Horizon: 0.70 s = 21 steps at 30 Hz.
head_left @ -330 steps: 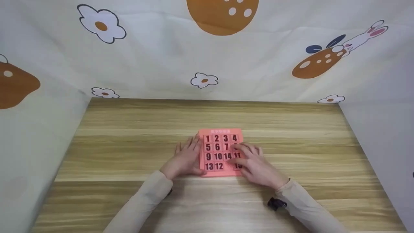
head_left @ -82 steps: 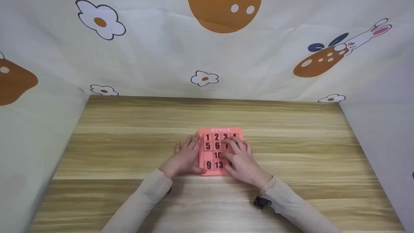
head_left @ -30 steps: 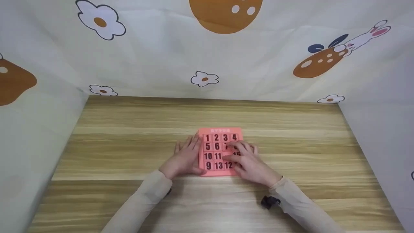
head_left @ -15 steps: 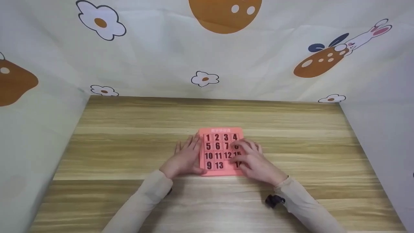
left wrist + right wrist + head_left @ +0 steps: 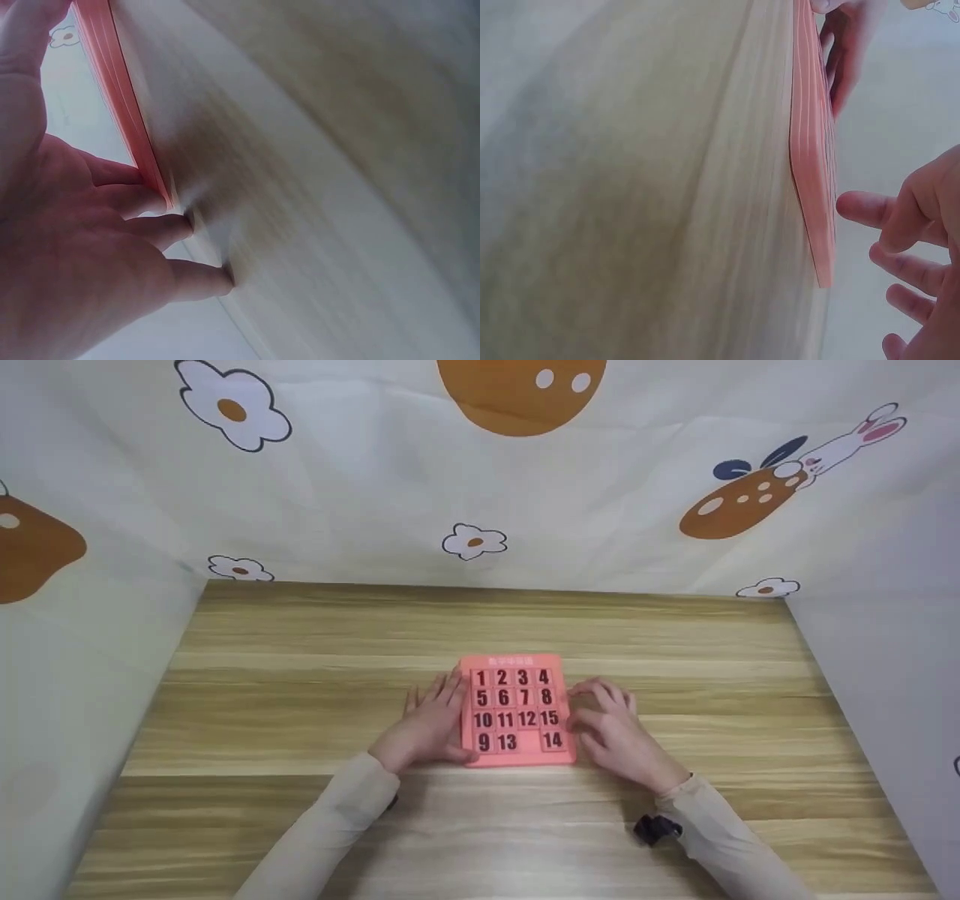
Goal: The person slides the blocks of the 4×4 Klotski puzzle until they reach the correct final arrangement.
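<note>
A pink number sliding puzzle [image 5: 529,744] lies flat on the table. Its top rows read 1 to 4 and 5 to 8, then 10, 11, 12, 15; the bottom row shows 9, 13, a gap and 14. My left hand [image 5: 424,731] rests along the puzzle's left edge, fingers extended, thumb at the lower left corner. In the left wrist view its fingertips touch the tabletop beside the pink side wall [image 5: 127,112]. My right hand [image 5: 626,739] is just off the right edge, fingers loosely bent and holding nothing. The right wrist view shows its fingertips [image 5: 855,204] near the puzzle's side [image 5: 808,135].
The wood-grain table [image 5: 315,645] extends around the puzzle. A pale cloth wall [image 5: 360,495] printed with flowers and a rabbit rises behind it, with pale walls at left and right. A small black device [image 5: 657,830] sits under the right sleeve.
Tiles in the lower two rows have been rearranged since the earliest frame, the 12 sliding up lately. My right hand has just drawn off the tiles to the right. My left hand stays put.
</note>
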Motion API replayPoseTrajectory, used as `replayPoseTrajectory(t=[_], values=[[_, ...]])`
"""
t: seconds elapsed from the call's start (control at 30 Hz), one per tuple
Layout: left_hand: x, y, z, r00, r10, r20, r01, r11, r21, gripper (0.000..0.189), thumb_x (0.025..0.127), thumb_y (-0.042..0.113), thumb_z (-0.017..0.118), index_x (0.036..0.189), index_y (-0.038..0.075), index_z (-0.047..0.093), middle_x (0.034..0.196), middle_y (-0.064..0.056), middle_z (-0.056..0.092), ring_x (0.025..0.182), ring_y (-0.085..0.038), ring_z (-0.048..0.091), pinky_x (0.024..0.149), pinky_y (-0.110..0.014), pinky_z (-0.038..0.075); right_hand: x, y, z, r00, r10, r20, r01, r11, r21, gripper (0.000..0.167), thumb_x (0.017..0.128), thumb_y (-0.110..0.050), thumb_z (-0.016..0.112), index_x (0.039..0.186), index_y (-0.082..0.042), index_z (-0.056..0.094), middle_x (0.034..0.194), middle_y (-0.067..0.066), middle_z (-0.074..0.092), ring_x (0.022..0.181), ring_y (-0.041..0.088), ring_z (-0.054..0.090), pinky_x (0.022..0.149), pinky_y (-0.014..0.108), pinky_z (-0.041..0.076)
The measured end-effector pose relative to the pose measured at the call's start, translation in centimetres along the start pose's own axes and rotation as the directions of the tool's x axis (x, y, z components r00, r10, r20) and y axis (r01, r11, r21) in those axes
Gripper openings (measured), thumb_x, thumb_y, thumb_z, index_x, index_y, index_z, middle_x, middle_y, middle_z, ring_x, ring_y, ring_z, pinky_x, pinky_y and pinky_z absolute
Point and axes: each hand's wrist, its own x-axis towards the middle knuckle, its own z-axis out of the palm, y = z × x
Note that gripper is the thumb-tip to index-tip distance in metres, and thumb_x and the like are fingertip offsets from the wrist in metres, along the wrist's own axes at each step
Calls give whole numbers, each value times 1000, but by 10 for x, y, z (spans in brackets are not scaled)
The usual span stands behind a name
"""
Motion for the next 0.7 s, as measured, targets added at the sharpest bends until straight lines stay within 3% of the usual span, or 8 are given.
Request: replayPoseTrajectory(t=[0.7], values=[[-1,-1,1,1000,22,-9,-22,1000,12,118,73,49,79,154,-1,8,160,-15,-4,144,-37,-1,110,-62,-5,-1,-5,3,1000,-6,9,6,1000,9,15,77,1,65,83,-10,73,126,12,54,125,33,37,101,55,23]])
